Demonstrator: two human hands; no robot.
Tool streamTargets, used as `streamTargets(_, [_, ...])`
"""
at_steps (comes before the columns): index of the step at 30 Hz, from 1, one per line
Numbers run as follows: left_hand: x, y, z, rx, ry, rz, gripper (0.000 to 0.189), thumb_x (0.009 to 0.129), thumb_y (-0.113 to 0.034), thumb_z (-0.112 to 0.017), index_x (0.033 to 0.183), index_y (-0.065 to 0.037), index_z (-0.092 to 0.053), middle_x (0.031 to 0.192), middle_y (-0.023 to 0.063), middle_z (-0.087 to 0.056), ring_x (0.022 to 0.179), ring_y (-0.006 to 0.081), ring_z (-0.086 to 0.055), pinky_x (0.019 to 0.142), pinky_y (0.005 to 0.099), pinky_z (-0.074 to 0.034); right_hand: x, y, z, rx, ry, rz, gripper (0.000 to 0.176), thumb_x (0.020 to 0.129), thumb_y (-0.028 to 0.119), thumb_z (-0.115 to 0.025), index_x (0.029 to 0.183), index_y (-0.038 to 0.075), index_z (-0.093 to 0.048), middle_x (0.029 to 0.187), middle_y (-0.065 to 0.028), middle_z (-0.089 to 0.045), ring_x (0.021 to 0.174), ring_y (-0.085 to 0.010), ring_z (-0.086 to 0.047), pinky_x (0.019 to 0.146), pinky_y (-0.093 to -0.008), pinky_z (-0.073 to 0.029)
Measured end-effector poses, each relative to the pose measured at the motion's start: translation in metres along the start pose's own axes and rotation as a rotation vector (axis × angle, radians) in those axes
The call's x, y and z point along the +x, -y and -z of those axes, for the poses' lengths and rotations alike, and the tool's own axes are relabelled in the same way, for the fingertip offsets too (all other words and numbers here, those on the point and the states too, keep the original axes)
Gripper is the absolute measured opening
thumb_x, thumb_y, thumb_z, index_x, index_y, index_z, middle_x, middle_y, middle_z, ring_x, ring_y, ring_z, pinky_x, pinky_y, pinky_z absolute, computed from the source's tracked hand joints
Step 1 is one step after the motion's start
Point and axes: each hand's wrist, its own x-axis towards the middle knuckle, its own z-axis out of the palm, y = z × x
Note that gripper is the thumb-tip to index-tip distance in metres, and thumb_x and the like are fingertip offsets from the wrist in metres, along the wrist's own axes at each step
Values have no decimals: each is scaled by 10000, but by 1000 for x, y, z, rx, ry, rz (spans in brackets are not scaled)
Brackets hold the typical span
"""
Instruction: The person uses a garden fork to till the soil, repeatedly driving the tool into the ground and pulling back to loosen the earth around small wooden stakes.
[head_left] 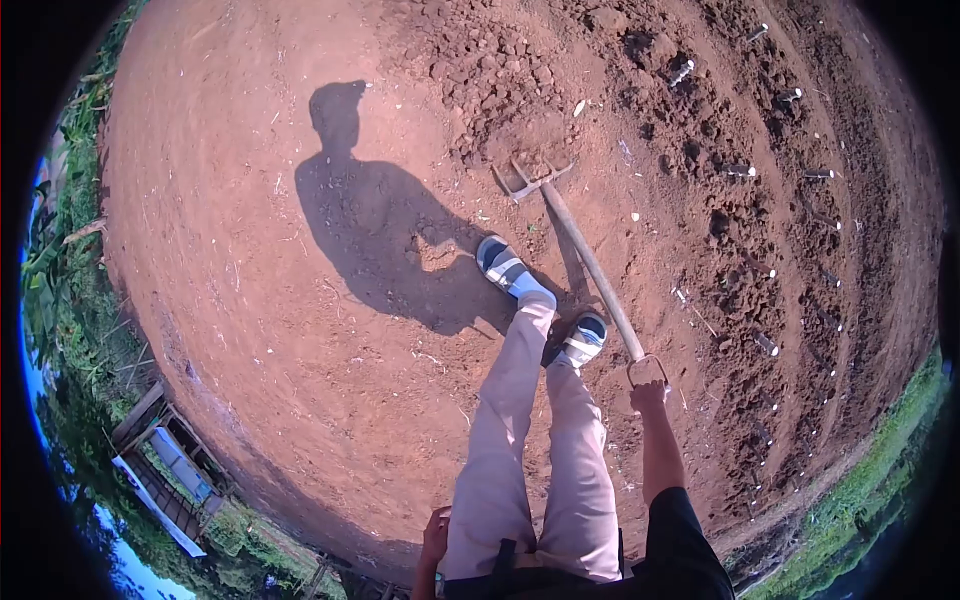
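Note:
My right hand (649,396) is closed round the loop grip at the top of a garden fork (590,258). Its long wooden shaft slants away from me to the upper left, and the metal tines rest at the edge of a patch of broken-up soil (503,95). Low beside my left thigh hangs my left hand (436,535), its fingers partly hidden against the trousers. My feet, in striped sandals (503,262) and socks, stand on the reddish ground just left of the shaft.
Rows of short pale cut stems (740,171) stick out of tilled soil on the right. My shadow (375,215) falls on smooth packed earth ahead. A small wooden structure (175,470) stands at the lower left among green plants (75,300). Grass (870,500) borders the lower right.

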Motion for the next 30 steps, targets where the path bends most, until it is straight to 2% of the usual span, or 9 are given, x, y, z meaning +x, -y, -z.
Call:
streamTargets(6, [-22,-24,-9,-40,60,130,280,865,-148,-461,1137,-81,-469,881,125,-609,770,167,-595,667,302,-483,-54,5,45,-48,-34,97,415,844,397,-374,945,87,-631,966,-92,-627,958,-271,-562,865,-431,-348])
streamTargets(11, [-36,-54,-3,-195,8,52,287,855,-175,-465,1131,-96,-471,887,121,-612,751,178,-604,627,306,-489,-147,18,157,-14,5,182,448,819,428,-387,945,73,-630,947,-161,-619,935,-300,-577,865,-440,-368])
streamTargets(14, [-31,-65,4,-312,-14,-7,291,850,-174,-463,1130,-94,-457,883,123,-611,730,190,-608,601,308,-490,-221,38,247,-27,-189,282,423,803,436,-413,927,101,-640,928,-178,-615,906,-321,-582,875,-430,-370])
streamTargets(16, [-36,-75,8,-338,-23,-12,293,848,-170,-462,1130,-91,-448,880,127,-610,721,196,-610,591,310,-490,-293,63,333,41,-515,340,382,795,419,-432,899,124,-650,869,-186,-619,871,-334,-587,863,-440,-384])
streamTargets(18, [-34,-84,13,-313,-47,-14,302,842,-183,-465,1127,-86,-435,878,136,-610,697,200,-614,569,311,-489,-344,90,424,172,-814,556,372,776,398,-466,734,61,-618,646,-155,-615,613,-342,-603,612,-439,-480])
streamTargets(21, [-24,-88,18,-398,-58,-43,304,838,-204,-468,1118,-88,-439,882,139,-610,664,199,-613,548,312,-489,-408,114,504,18,-787,541,370,770,369,-444,765,30,-592,547,-135,-570,512,-263,-586,595,-407,-467])
streamTargets(23, [-11,-93,20,-451,-84,-47,304,837,-209,-470,1115,-90,-440,868,134,-608,646,198,-609,539,310,-489,-468,124,520,-220,-988,485,404,770,373,-444,671,13,-597,532,-134,-555,509,-253,-577,570,-374,-451])
streamTargets(26, [-19,-105,16,-476,-91,-48,304,835,-211,-476,1115,-100,-439,836,117,-601,633,188,-597,542,303,-487,-479,120,511,-272,-979,510,423,770,388,-448,618,25,-602,539,-145,-556,511,-233,-573,564,-346,-440])
streamTargets(30, [-20,-105,5,-489,-85,-57,310,837,-212,-475,1129,-116,-436,846,104,-602,669,170,-590,569,297,-485,-374,107,479,-220,-1055,641,452,741,436,-493,644,13,-617,559,-153,-575,519,-245,-571,564,-356,-453])
